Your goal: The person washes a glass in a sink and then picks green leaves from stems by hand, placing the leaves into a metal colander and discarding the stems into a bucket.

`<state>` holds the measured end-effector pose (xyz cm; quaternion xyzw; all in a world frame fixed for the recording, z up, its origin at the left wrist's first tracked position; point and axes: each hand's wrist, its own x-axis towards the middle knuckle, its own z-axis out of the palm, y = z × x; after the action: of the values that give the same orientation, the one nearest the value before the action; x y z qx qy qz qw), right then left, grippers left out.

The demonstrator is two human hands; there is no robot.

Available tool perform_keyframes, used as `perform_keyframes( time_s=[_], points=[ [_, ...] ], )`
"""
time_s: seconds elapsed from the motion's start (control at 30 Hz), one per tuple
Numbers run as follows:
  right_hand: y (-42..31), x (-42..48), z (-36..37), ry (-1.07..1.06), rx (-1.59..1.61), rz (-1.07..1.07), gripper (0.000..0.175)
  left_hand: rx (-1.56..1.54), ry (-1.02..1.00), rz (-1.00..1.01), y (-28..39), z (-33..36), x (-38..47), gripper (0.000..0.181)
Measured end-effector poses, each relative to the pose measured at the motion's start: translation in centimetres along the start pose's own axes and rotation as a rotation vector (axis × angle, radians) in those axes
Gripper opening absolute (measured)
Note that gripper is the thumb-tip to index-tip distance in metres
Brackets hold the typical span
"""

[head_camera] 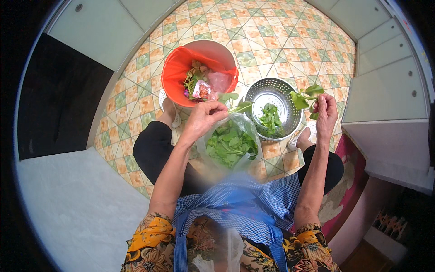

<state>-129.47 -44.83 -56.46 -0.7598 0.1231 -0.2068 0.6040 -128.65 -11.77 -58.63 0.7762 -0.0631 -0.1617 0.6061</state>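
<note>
Pinched in the fingers of my left hand [206, 117] is a leafy green sprig [242, 106], held above the rim of a clear plastic bag [256, 136]. Many loose green leaves [229, 144] fill that bag, which stands between my knees. My right hand [327, 110] grips another leafy stem [302, 99] between thumb and fingers, to the right of a metal colander [292, 119]. A small heap of green leaves [271, 119] lies inside the colander.
A bin with a red liner [175, 76] stands front left, holding stems and plastic wrappers. Cabinets [384, 91] flank the patterned tile floor [258, 56] on both sides. A patterned mat [350, 176] lies to the right. My feet in white shoes [302, 137] flank the containers.
</note>
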Motion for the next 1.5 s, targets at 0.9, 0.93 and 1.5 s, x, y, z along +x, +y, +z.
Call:
perform_keyframes(
  time_s=[0.9, 0.93, 1.5],
  points=[
    [-2.1, -7.5, 9.2, -0.3, -0.604, -0.883, 0.018, -0.329, -0.134, -0.126, 1.6, 1.7, -0.4, 0.017],
    [-2.2, -7.5, 9.2, -0.285, -0.598, -0.892, 0.017, -0.316, -0.136, -0.134, 1.7, 1.8, -0.4, 0.017],
    [0.5, -7.0, 9.2, -0.386, 0.884, 0.642, 0.011, -0.29, -0.158, -0.112, 1.5, 2.1, -0.3, 0.016]
  ],
)
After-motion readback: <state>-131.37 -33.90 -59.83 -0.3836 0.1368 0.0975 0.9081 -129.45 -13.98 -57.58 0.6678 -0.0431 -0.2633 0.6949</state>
